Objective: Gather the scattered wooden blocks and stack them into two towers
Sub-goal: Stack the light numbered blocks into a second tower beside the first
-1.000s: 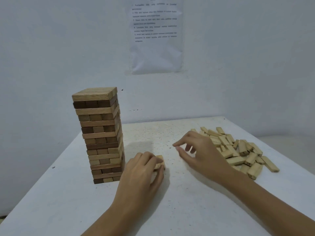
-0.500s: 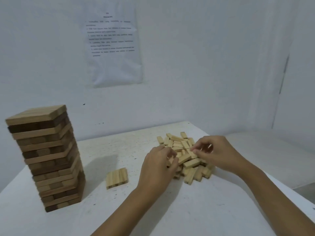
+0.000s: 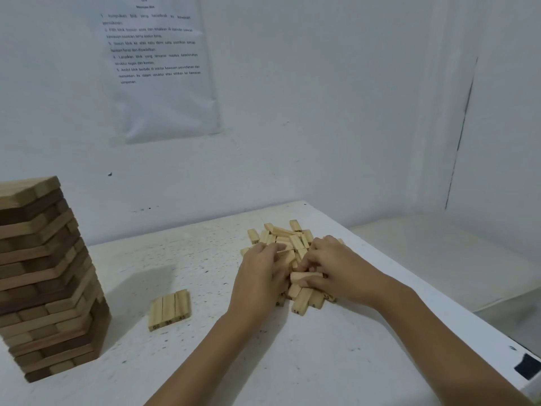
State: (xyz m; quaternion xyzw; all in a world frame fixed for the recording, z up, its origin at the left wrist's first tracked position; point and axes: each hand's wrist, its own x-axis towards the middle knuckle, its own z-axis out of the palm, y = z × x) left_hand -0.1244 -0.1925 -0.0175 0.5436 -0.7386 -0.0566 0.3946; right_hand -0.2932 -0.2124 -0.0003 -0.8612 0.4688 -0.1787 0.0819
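Since both hands left the row of three pale wooden blocks (image 3: 169, 309) beside the tall brown-and-tan block tower (image 3: 44, 273) (second base, I judge), my right hand (image 3: 336, 271) pinches a pale block (image 3: 304, 276) from the pile (image 3: 288, 237) farther right; my left hand (image 3: 262, 276) curls in too, grip unclear.

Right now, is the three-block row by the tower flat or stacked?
Flat: the three-block row lies side by side in one layer on the table.
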